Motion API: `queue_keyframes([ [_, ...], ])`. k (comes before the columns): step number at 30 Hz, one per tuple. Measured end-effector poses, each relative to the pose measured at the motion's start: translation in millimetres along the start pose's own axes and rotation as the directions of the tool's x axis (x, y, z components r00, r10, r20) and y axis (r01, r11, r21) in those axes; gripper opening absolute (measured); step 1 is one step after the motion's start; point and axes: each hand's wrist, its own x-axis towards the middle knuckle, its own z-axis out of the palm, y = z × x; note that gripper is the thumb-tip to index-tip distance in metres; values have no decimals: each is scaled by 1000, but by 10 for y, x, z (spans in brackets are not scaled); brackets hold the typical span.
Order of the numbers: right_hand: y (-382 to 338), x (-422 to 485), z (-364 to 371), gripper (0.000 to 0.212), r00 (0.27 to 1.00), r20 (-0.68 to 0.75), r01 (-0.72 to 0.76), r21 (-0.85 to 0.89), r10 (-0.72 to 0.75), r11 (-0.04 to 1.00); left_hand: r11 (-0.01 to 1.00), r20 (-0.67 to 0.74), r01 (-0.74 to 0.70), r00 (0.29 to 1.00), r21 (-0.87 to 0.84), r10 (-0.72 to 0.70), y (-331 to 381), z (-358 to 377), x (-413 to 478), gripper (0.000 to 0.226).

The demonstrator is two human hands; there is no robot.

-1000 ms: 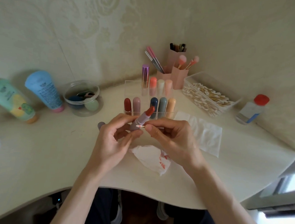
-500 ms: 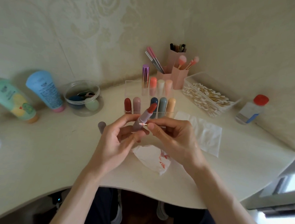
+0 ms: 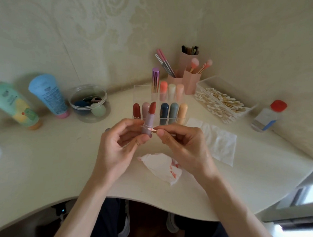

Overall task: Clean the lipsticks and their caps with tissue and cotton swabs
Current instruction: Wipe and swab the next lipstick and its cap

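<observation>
1. Left hand [image 3: 118, 147], centre of the frame: its fingers and thumb curl round the lower barrel of an uncapped lipstick [image 3: 148, 124], held upright above the table [image 3: 42, 163].
2. Right hand [image 3: 184, 146], just right of centre: thumb and forefinger pinch a cotton swab [image 3: 152, 129], whose pink-stained tip touches the right side of the barrel.
3. Crumpled tissue [image 3: 159, 167], lower centre: it lies on the table below the hands and bears red smears.
4. Flat tissue [image 3: 219, 141], right of centre: it lies spread on the table.
5. Clear organiser [image 3: 141, 88], upper centre: capped lipsticks stand upright in two rows, directly behind the held one.
6. Swab box [image 3: 222, 101], upper right: it is heaped with swabs, and a red-capped bottle [image 3: 268, 116] stands further right.
7. Pink brush holders [image 3: 188, 80] stand in the corner, with a clear jar [image 3: 89, 103] and two tubes [image 3: 49, 95] at left.
</observation>
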Motion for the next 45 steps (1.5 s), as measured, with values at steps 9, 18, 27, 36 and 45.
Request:
queue_keyframes([
  [9,9,-16,-4,13,1000,0,21,-16,-21,1000,999,78,25,997,33,-28,40,16,-19,30],
  [18,2,-17,7,16,999,23,49,-11,-49,999,994,100,36,994,103,-46,-6,12,-8,25],
  [27,15,-21,-5,15,999,7,41,-31,-41,999,967,99,-98,992,234,76,-28,-26,17,30],
  [36,-5,-20,-14,13,1000,-21,14,-1,-14,1000,998,24,17,1000,64,-19,31,-1,-17,27],
  [45,13,-15,7,15,999,10,46,-30,-45,999,991,38,48,998,126,-54,-11,6,-4,32],
])
